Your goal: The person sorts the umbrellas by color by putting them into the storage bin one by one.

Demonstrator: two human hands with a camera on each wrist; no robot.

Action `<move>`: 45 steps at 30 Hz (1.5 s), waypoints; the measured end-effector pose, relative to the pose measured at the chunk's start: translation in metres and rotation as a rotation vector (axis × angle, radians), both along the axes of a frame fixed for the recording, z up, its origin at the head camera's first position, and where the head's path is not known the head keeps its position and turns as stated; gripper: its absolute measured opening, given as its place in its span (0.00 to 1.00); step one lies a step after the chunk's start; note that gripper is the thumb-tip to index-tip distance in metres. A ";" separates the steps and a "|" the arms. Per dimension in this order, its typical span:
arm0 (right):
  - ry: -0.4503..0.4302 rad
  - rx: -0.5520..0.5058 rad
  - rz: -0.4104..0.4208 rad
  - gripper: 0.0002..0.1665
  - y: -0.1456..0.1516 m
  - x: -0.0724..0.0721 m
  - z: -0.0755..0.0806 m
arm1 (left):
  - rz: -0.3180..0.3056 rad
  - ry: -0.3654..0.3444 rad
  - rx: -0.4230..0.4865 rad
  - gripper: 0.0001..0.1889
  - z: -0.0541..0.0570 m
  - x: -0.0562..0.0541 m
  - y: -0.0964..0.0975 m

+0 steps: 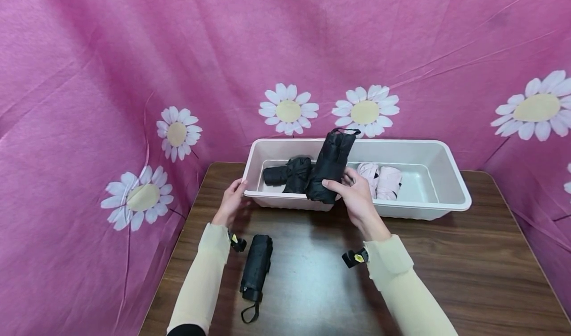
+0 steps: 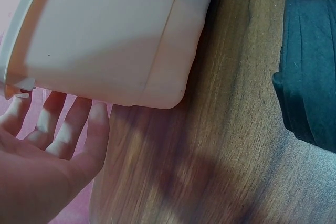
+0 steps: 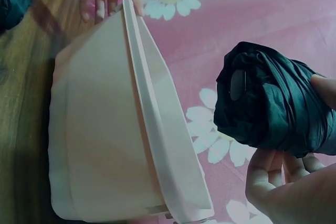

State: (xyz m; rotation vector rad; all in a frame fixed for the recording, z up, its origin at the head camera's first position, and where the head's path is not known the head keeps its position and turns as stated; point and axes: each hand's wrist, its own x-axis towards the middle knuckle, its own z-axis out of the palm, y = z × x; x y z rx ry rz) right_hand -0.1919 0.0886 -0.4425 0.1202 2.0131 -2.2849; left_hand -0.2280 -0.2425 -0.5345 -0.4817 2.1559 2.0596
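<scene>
My right hand grips a folded black umbrella over the front rim of a long white plastic bin. The umbrella tilts, its wrist loop at the upper end; the right wrist view shows the crumpled cloth of the held umbrella end-on. At the bin's left front corner my left hand pinches the rim, thumb on top and fingers below. Inside the bin, a black folded umbrella lies at the left, partly hidden by the held one. Two pale pink rolled bundles lie right of it.
Another folded black umbrella lies on the brown wooden table between my forearms, its loop towards me. Behind the bin hangs a pink cloth with white daisies, which also runs down both sides of the table.
</scene>
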 end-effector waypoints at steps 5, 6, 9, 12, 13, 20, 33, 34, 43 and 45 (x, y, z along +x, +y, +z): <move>0.009 0.001 -0.001 0.34 -0.001 -0.006 0.003 | 0.001 0.013 0.006 0.23 0.000 -0.001 0.000; 0.009 0.005 -0.001 0.34 -0.001 -0.007 0.004 | 0.000 0.016 0.006 0.23 0.000 -0.001 0.000; 0.003 0.026 -0.008 0.36 0.000 -0.010 0.004 | 0.004 0.019 0.008 0.22 0.000 -0.002 0.000; 0.001 0.041 -0.012 0.36 0.000 -0.014 0.002 | 0.008 0.019 0.008 0.22 -0.001 -0.002 0.000; 0.000 0.044 -0.014 0.37 -0.001 -0.015 0.001 | 0.010 0.019 0.009 0.21 -0.001 -0.002 0.000; 0.015 0.086 -0.020 0.36 -0.002 -0.021 -0.006 | 0.009 0.014 0.002 0.21 -0.001 -0.002 0.000; 0.023 0.131 -0.020 0.37 -0.006 -0.027 -0.010 | 0.004 0.013 0.002 0.22 0.004 0.001 0.002; 0.020 0.131 -0.021 0.36 -0.006 -0.028 -0.010 | 0.002 0.011 -0.001 0.22 0.004 0.001 0.002; -0.019 0.121 -0.191 0.26 -0.006 -0.027 -0.005 | 0.000 0.007 -0.017 0.23 0.005 0.002 0.003; -0.032 0.125 -0.197 0.25 -0.006 -0.026 -0.003 | 0.001 0.007 -0.015 0.23 0.005 0.002 0.003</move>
